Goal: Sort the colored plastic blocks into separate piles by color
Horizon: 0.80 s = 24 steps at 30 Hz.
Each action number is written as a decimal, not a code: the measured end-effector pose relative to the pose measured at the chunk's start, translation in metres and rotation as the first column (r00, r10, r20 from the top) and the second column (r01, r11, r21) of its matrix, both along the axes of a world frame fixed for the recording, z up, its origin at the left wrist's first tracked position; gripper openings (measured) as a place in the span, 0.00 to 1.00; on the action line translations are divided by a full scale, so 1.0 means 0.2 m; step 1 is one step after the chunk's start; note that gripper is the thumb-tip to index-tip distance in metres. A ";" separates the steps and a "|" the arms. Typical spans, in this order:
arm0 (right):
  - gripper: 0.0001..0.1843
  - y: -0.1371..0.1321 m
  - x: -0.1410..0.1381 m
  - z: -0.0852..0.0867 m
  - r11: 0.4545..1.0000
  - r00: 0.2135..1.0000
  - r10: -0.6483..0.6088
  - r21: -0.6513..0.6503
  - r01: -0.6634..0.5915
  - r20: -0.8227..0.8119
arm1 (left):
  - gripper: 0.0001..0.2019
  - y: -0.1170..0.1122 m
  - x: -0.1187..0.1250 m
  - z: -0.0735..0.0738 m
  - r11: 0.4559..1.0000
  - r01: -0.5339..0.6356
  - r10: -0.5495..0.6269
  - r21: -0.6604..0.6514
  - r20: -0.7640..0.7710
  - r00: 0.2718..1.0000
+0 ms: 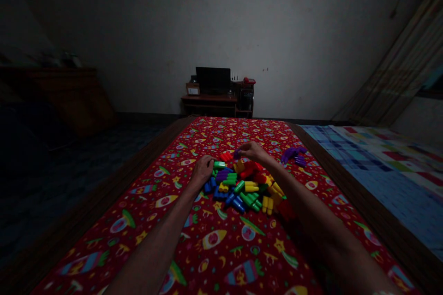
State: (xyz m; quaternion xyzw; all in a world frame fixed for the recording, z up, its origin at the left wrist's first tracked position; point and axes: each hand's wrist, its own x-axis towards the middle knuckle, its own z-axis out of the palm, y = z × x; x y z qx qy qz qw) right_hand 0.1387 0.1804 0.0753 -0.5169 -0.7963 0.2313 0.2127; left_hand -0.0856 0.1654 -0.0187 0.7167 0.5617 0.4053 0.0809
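A heap of toy building blocks (238,187) in green, blue, yellow, red and purple lies on a red patterned cloth (214,239). My right hand (254,151) is over the far side of the heap, its fingers pinched on a purple block (237,153). At the heap's left edge, my left hand (202,169) has its fingers curled, right beside a green block (219,164). Whatever those curled fingers hold is hidden. To the right of my right forearm, a small group of purple blocks (294,156) lies apart from the heap.
Brown strips (314,154) border the cloth. A bed with a blue and patchwork cover (367,170) stands at the right. Against the far wall is a low desk (209,99) with a dark monitor (213,79). Wooden furniture (69,97) stands at the left; the room is dim.
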 end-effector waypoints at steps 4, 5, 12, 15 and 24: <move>0.13 -0.02 0.28 0.01 0.964 0.979 -0.155 0.197 0.178 -0.130 | 0.14 -0.01 0.00 0.01 1.000 0.008 -0.008 -0.002 0.007 1.000; 0.13 -0.02 0.36 0.01 0.943 0.970 -0.221 0.231 0.240 -0.106 | 0.14 -0.01 0.00 0.01 1.000 0.009 -0.009 -0.001 0.009 1.000; 0.17 -0.05 0.67 -0.07 0.734 0.799 -0.599 0.438 0.520 0.056 | 0.13 0.00 0.00 0.00 1.000 0.008 -0.008 0.006 0.017 1.000; 0.17 -0.08 0.49 -0.04 0.781 0.899 -0.438 0.499 0.376 0.009 | 0.13 0.00 0.00 0.00 1.000 0.011 -0.011 0.003 0.013 1.000; 0.17 -0.30 -0.26 -0.06 0.931 0.876 0.174 0.214 -0.295 0.449 | 0.14 0.02 -0.01 -0.02 1.000 0.004 -0.004 -0.001 -0.007 1.000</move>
